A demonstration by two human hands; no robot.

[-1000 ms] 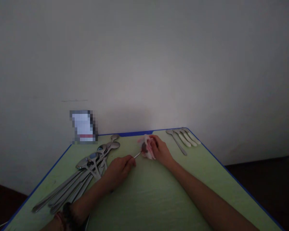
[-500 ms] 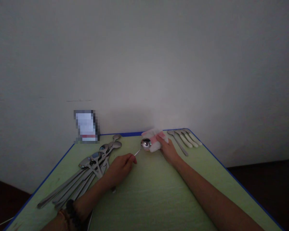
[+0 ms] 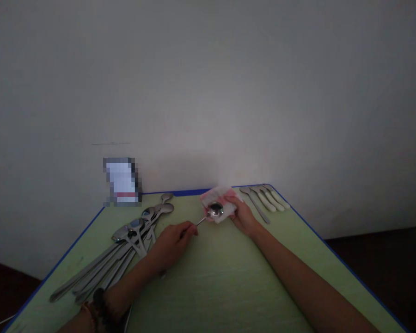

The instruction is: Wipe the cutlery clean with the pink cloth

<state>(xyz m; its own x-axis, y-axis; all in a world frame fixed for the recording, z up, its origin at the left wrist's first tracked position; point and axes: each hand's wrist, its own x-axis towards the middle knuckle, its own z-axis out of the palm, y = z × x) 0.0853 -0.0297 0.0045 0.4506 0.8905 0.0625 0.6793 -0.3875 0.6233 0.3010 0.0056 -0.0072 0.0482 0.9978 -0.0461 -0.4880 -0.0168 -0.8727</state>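
Head view: I have the left hand (image 3: 175,241) pinching the spoon (image 3: 215,210) by its handle, bowl before the cloth (image 3: 216,194) my right hand (image 3: 243,216) grips. Right of the cloth, the cutlery row (image 3: 267,204) looks finished; left, the larger pile (image 3: 107,266) seems left to do.

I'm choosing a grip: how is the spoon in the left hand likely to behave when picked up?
The spoon is probably stiff: its handle juts straight from the left hand. Its shiny bowl suggests a slippery surface. Wide bowl, slim handle: it may tip bowl-first.
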